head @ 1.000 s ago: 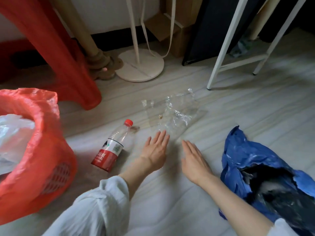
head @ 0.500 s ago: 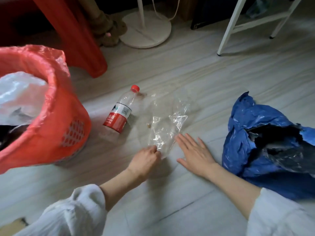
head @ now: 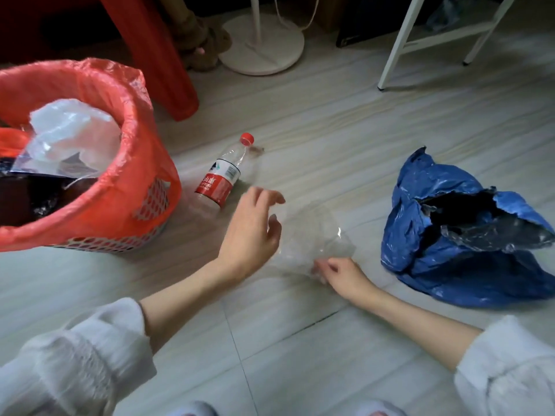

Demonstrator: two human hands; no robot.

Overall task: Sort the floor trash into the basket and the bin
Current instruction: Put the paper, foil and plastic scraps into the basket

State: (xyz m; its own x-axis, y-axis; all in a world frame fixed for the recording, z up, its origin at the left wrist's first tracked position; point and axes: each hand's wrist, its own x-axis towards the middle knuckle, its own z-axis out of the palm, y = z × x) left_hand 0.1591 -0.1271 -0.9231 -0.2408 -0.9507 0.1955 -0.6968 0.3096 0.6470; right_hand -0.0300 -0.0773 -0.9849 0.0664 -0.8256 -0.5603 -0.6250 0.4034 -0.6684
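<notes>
Basket (head: 120, 211): red-lined, on the left, already holds clear and white plastic, so sorting looks partly done
Blue bag (head: 462, 235): on the right, mouth open, contents too dark to tell
Bottle (head: 223, 175): lies on the floor beside the basket, unsorted
Clear wrapper (head: 312, 235): on the floor between the hands
Left hand (head: 252, 232): fingers loosely spread, holding nothing
Right hand (head: 339, 273): pinches the wrapper's near edge

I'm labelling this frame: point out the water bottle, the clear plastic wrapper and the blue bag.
water bottle (head: 216, 185), head view, red label.
clear plastic wrapper (head: 312, 235), head view, crinkled middle.
blue bag (head: 420, 235), head view, left side.
</notes>
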